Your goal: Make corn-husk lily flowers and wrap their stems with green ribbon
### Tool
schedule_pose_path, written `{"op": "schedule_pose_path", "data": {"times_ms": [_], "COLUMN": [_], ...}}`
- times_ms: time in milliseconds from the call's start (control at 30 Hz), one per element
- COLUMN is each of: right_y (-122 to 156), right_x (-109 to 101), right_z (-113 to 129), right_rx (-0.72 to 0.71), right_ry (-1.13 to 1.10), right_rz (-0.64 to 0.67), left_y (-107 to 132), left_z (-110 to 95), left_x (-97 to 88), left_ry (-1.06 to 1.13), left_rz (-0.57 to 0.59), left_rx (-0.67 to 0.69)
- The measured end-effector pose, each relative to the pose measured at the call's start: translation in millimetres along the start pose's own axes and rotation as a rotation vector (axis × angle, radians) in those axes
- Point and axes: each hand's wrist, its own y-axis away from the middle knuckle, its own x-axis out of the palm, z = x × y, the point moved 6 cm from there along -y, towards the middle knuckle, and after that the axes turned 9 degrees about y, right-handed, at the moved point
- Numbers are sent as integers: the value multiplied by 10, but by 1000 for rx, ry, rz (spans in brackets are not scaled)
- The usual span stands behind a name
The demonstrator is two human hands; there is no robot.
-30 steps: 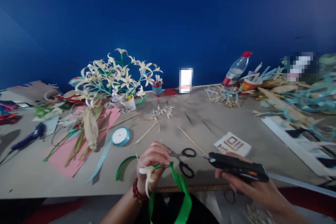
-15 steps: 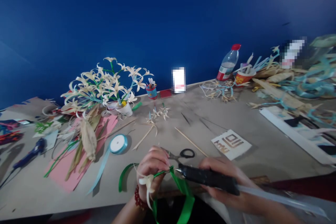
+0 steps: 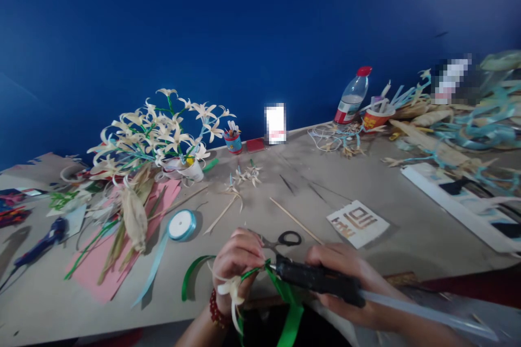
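Note:
Near the front edge of the table, my left hand (image 3: 239, 255) is closed on the green-wrapped stem of a cream flower (image 3: 232, 288), whose petals hang below my fingers. A green ribbon (image 3: 291, 320) trails down from the end of that stem. My right hand (image 3: 345, 268) grips a black hot glue gun (image 3: 317, 277) with a clear glue stick (image 3: 427, 312) out of its back. The gun's metal nozzle is at the stem's end, by the ribbon; I cannot tell whether they touch. Just beyond my hands lie scissors (image 3: 290, 238), partly hidden.
Cream flowers (image 3: 175, 133) stand in white cups at the back left. A blue ribbon roll (image 3: 181, 225), pink paper (image 3: 91, 276) and a blue glue gun (image 3: 49, 238) lie left. Ahead are a wooden stick (image 3: 295, 219) and a patterned card (image 3: 358, 223); a bottle (image 3: 353, 97) stands behind.
The glue gun has shifted very slightly left and its nozzle stays by the stem's end. The green ribbon hangs a little differently. Both hands keep their grips.

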Motion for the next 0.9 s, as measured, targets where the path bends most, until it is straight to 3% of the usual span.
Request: {"op": "schedule_pose_path", "data": {"times_ms": [367,900], "right_y": [-11,-27], "right_x": [9,-42], "right_z": [12,51], "right_rx": [-17,-25], "right_ry": [9,61], "right_rz": [6,-34], "left_y": [-54,-68], "left_z": [-36,-93], "left_x": [41,55], "left_ry": [-7,0], "left_rz": [32,-19], "left_rx": [40,16]}}
